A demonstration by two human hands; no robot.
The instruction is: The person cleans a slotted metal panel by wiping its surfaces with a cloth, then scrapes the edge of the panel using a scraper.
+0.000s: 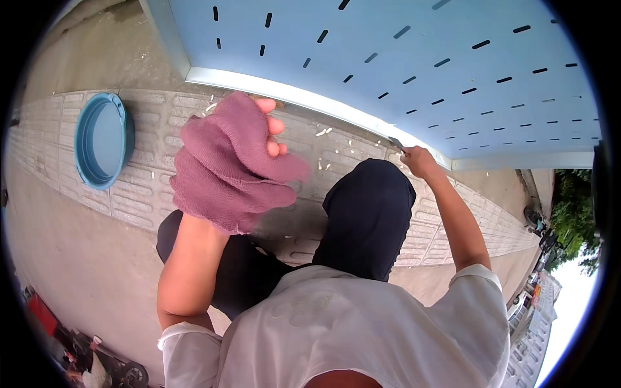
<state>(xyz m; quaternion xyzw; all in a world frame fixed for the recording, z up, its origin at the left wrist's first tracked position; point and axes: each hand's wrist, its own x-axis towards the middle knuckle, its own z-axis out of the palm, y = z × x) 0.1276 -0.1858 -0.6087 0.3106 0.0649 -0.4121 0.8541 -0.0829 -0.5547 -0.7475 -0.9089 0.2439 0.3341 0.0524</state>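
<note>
A mauve cloth [233, 165] is bunched over my left hand [274, 127], and only the fingertips show past its folded edge. The fingers are curled around the cloth, which is held up in front of my knee. On the other side, my right hand [418, 160] is closed on a small scraper [396, 143] with a thin, flat, greyish blade. The blade is close to the white lower edge of a light blue slotted metal panel [362, 64]; I cannot tell whether they touch. My palm hides the scraper's handle.
A blue plastic basin [81, 145] stands on the patterned paving [145, 194] at the left. White scraps [324, 131] lie scattered along the foot of the panel. Parked vehicles [540, 226] and green trees [574, 207] show at the far right.
</note>
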